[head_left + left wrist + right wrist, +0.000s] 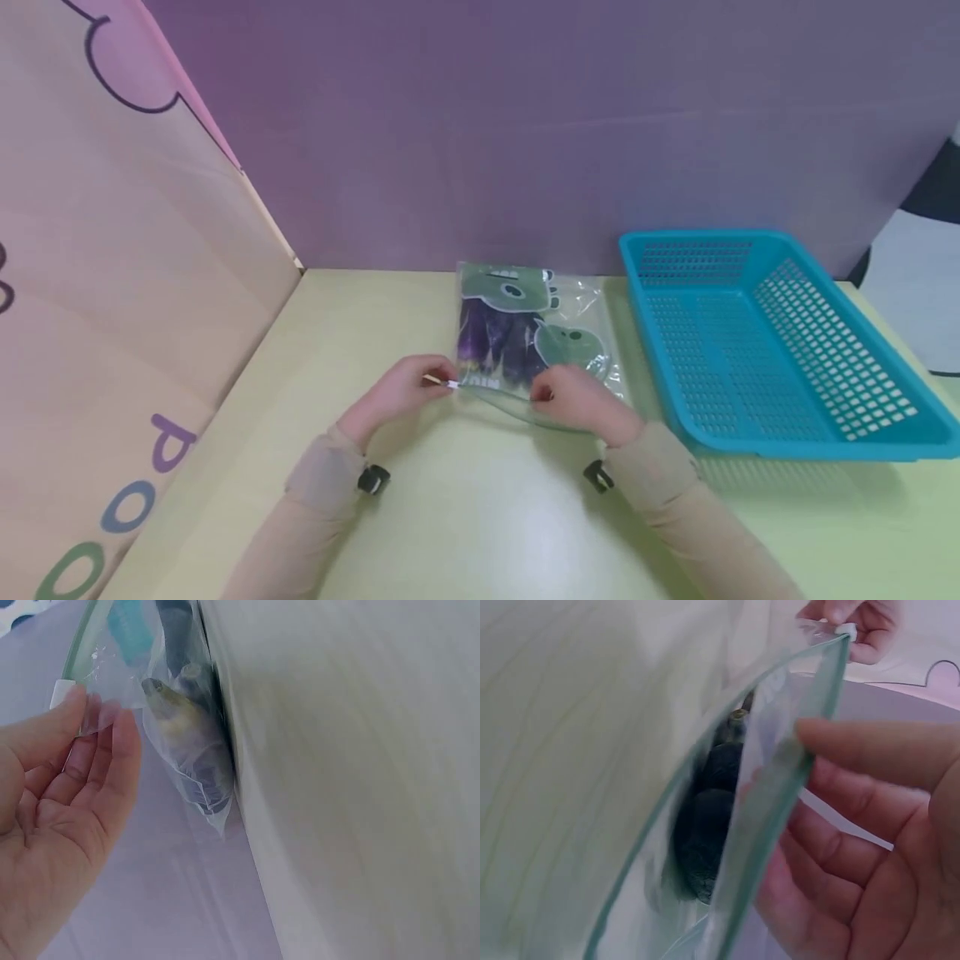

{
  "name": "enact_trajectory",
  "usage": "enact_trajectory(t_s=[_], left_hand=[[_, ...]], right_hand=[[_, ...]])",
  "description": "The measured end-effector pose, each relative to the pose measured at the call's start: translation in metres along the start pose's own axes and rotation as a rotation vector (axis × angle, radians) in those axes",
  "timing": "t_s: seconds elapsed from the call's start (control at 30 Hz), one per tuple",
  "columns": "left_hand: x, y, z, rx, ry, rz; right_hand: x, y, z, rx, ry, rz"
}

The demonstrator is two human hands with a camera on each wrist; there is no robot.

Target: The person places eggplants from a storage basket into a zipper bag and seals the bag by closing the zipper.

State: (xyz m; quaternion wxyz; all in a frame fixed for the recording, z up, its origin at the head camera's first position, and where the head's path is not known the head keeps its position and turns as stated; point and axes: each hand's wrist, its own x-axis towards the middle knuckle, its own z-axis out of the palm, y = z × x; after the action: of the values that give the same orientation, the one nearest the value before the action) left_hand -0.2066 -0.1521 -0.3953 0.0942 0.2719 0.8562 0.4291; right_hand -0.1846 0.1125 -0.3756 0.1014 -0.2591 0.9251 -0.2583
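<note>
A clear slider zip bag (592,292) with green cartoon prints lies on the table, its mouth toward me. Inside are several dark purple, eggplant-like vegetables (480,333), one showing a yellowish end (176,712) in the left wrist view. My left hand (405,387) pinches the mouth's left corner beside the white slider (63,693). Farther right, my right hand (581,400) pinches one lip of the mouth between thumb and fingers. The right wrist view shows the two green zip edges (769,840) spread apart, with the dark contents visible between them.
A blue perforated plastic basket (810,451) stands on the table (480,508) to the right of the bag. Behind rises a purple backdrop (525,150), and a pale printed panel (150,250) borders the left side.
</note>
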Motion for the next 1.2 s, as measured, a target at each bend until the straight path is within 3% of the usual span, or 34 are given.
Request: enact_trajectory(t_s=[0.47, 0.73, 0.93, 1.2], left_hand=[[-0.003, 0.001, -0.002, -0.013, 0.118, -0.073], [0.006, 0.009, -0.001, -0.040, 0.144, -0.079], [0.015, 0.016, 0.001, -0.051, 0.206, -0.089], [0.014, 0.019, 0.003, -0.049, 0.280, -0.131]], right_hand=[[0.017, -0.024, 0.007, 0.036, -0.022, 0.001], [0.023, -0.029, -0.001, 0.057, 0.051, -0.025], [0.030, -0.036, -0.005, 0.076, 0.136, -0.025], [0.043, -0.047, 0.000, 0.073, 0.243, -0.057]])
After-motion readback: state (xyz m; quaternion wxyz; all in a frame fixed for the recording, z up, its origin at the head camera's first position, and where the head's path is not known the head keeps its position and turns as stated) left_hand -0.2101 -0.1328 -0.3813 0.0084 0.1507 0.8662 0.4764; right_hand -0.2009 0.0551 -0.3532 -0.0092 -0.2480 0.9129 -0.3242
